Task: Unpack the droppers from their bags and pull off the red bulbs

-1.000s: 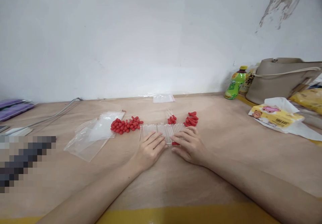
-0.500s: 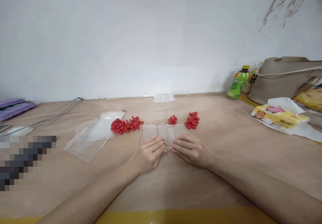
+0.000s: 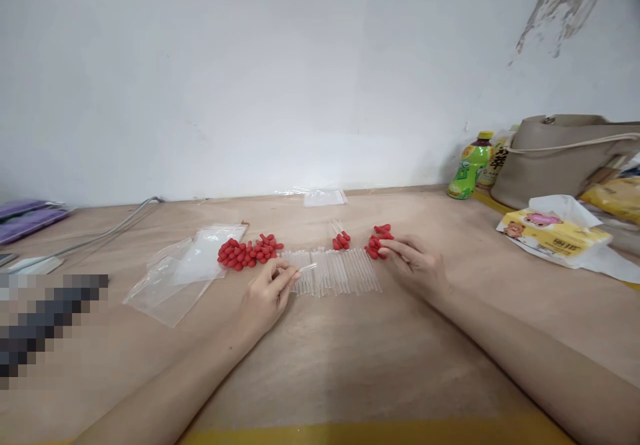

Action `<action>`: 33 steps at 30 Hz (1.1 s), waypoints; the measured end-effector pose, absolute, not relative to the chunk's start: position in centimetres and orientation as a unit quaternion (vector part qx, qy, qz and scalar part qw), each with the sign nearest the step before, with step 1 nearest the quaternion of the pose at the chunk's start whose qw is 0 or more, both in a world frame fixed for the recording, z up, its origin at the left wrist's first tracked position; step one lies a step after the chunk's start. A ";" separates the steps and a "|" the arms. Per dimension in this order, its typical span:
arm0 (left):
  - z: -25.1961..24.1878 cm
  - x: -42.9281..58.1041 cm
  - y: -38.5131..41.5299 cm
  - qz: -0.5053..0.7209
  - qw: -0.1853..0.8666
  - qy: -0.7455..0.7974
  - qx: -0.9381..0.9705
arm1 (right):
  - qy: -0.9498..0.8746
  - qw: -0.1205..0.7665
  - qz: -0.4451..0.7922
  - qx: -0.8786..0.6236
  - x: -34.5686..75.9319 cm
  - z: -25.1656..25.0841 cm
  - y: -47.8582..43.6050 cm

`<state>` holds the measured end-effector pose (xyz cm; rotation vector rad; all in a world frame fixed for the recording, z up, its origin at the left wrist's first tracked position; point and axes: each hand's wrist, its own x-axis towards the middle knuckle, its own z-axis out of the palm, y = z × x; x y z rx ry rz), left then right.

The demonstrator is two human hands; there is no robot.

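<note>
A thin clear dropper tube (image 3: 307, 268) is pinched between the thumb and fingers of my left hand (image 3: 267, 293), its free end pointing right. Below it, many similar clear tubes (image 3: 345, 272) lie side by side in a row. My right hand (image 3: 417, 265) reaches to the right pile of red rubber bulbs (image 3: 381, 232), fingertips closed on a bulb there. Another, larger heap of red bulbs (image 3: 237, 254) lies left of the row. Behind the row, a few droppers (image 3: 342, 239) have red bulbs on their tubes.
Clear plastic bags (image 3: 170, 285) lie on the left, and a small bag (image 3: 325, 198) rests near the wall. A green bottle (image 3: 470, 165), a beige bag (image 3: 550, 158) and a tissue pack (image 3: 555, 232) stand on the right. A grey cable (image 3: 115, 222) crosses the far left.
Both hands have left the front of the tube row. The left has lifted one tube up and leftward; the right has moved to the right pile of red bulbs.
</note>
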<state>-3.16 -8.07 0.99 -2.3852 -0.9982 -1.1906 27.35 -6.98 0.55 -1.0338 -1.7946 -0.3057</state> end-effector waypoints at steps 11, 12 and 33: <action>2.0 -1.7 -6.6 -0.338 0.199 -0.334 -0.857 | -0.602 0.494 0.047 -0.625 30.5 1.6 -0.8; 1.9 -1.5 -6.5 -0.327 0.213 -0.325 -0.862 | -0.607 0.489 0.051 -0.624 30.5 1.4 -0.3; 1.6 -1.0 -8.5 -0.337 0.056 -0.344 -0.875 | -0.662 0.427 -0.052 -0.613 29.7 1.5 -1.5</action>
